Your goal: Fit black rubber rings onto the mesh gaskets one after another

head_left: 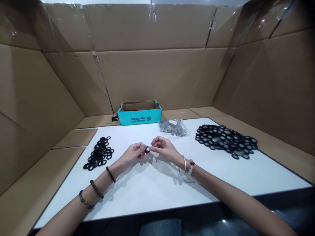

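Just below the frame's centre, the left hand (135, 152) pinches a black ring (148, 149); the right hand (165, 149) meets its right edge, grip unclear. Black rings (100, 152) lie heaped at centre left, grey-centred rings (225, 140) at centre right. Beyond, near the middle, sit a clear plastic bag (173, 127) and turquoise box (139, 117).

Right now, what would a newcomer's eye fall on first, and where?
The turquoise box stands out at the white tabletop's far edge. Near the middle, the left hand pinches a small black ring, the right hand beside it. A large heap of black-rimmed discs lies to the right, a smaller heap of black rings to the left.
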### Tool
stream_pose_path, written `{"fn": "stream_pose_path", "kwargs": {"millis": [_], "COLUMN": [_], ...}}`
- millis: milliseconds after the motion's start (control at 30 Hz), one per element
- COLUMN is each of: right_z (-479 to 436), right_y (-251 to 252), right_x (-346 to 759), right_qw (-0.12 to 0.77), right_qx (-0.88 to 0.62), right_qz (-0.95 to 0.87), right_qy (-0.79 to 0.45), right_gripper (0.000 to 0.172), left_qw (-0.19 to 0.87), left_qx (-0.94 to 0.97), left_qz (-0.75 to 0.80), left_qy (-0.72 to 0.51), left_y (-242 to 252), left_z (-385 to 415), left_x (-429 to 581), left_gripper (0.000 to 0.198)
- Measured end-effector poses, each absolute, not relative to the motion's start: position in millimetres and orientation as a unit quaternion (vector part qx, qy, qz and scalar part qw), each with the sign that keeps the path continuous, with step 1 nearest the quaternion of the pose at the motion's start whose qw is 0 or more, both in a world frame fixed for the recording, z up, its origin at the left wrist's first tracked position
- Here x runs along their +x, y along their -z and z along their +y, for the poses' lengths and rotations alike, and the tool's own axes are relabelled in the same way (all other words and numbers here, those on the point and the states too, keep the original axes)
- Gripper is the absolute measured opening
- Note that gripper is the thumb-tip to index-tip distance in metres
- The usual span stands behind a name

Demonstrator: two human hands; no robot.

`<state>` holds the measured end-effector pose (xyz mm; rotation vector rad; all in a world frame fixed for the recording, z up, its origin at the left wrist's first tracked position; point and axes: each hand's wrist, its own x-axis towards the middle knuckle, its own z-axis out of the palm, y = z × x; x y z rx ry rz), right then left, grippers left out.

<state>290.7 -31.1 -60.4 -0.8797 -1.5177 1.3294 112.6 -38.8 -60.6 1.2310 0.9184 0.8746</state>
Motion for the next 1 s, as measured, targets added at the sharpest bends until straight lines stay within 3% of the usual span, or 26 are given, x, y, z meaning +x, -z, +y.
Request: {"fn": "stream_pose_path", "kwargs": {"millis": [100,233,733,1000], "right_z": [-35.8,-39.8,-39.1,-36.2], "right_y": [61.7,60.3,62.8,65.2], "right_x": [289.2,289.2,290.6,290.2], "right_qw": [0.419,0.381,0.379,0.392], "right_qx": [-0.366,-0.370,-0.372,-0.362], "right_qz": [-0.583,-0.575,-0.573,-0.581], "right_qy": [-0.592,-0.623,-0.624,-0.615], "right_gripper": [0.042,0.033,0.039,0.036], "left_qw": [0.643,0.643,0.694,0.634], "left_qx": [0.534,0.521,0.484,0.518], "left_qz": [0.390,0.396,0.371,0.407], "left_qy": [-0.387,-0.399,-0.383,-0.405], "left_y": [64.9,66.4,63.0,62.8], "left_z": [-39.6,-42.1,-46.3,-47.9], "left_x": [114.5,117.1,116.3,119.3], "left_gripper": [0.037,0.037,0.031,0.032]}}
